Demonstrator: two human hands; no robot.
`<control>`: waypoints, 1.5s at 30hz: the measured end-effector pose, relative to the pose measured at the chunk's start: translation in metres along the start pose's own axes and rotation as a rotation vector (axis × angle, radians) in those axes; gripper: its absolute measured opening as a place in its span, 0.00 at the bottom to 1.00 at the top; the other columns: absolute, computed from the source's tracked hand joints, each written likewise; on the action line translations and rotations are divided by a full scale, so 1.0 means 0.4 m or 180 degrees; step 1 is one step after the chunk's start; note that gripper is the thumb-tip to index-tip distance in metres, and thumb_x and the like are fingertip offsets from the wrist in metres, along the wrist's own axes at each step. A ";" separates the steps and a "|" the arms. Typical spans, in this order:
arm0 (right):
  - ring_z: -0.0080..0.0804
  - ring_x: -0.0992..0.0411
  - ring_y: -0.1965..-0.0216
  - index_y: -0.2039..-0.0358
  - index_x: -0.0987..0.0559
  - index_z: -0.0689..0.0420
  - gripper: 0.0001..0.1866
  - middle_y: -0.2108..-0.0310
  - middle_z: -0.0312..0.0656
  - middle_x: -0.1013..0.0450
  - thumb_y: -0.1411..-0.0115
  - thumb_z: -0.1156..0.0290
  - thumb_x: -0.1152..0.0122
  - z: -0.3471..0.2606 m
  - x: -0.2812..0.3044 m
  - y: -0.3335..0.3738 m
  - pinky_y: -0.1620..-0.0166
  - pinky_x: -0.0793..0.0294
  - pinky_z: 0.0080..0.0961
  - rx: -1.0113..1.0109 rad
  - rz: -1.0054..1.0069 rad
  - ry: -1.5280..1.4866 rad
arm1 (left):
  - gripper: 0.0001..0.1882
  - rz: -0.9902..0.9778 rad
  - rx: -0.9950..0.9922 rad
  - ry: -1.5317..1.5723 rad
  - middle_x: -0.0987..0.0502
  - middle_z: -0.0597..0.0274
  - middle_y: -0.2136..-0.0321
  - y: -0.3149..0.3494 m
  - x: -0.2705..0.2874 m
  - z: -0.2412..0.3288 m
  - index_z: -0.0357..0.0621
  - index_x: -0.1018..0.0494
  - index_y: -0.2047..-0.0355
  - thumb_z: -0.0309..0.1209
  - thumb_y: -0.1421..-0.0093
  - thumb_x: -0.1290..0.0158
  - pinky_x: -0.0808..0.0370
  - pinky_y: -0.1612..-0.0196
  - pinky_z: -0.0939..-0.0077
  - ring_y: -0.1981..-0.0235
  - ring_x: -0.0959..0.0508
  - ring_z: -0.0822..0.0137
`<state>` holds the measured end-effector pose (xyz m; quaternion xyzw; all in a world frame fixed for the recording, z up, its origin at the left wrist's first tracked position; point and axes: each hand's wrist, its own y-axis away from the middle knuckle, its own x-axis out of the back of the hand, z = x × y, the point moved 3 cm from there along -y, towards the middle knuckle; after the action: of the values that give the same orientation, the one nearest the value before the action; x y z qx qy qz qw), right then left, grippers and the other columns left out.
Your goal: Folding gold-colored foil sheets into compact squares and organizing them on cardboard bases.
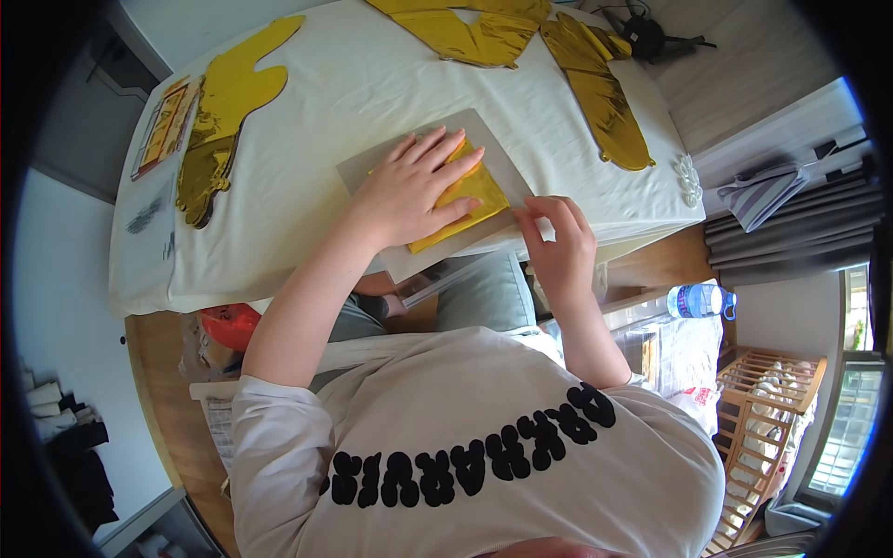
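A folded piece of gold foil (pixel 490 193), which looks like a flat foil balloon, lies on a grey square board (pixel 490 128) near the table's front edge. My left hand (pixel 409 191) rests flat over it with the fingers spread, hiding much of the foil. Beside the foil's right corner, at the board's edge, my right hand (pixel 562 240) has its thumb and forefinger pinched together. Whatever lies between those fingertips is too small to make out.
Flat gold foil balloons lie at the table's left (pixel 233 93), far side (pixel 484 35) and right (pixel 605 102). Printed packets (pixel 166 128) sit at the left edge, a clear bag (pixel 147 219) nearer. White rings (pixel 688 181) lie at the right edge. A white cloth (pixel 307 186) covers the table.
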<state>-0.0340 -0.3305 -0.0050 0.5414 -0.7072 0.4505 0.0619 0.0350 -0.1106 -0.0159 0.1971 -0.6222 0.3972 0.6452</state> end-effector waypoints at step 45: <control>0.42 0.22 0.50 0.60 0.12 0.58 0.12 0.52 0.40 0.17 0.47 0.75 0.25 0.057 0.053 -0.033 0.44 0.26 0.38 0.1044 -0.0993 0.0192 | 0.43 0.0833 0.0026 0.2244 0.45 0.51 0.24 0.017 0.036 -0.066 0.42 0.43 0.25 0.60 0.29 0.51 0.52 0.22 0.57 0.21 0.52 0.57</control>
<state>-0.0225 -0.3619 0.0015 0.6333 -0.5300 0.5603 0.0631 0.0455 -0.0829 -0.0075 -0.0304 -0.3803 0.5221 0.7628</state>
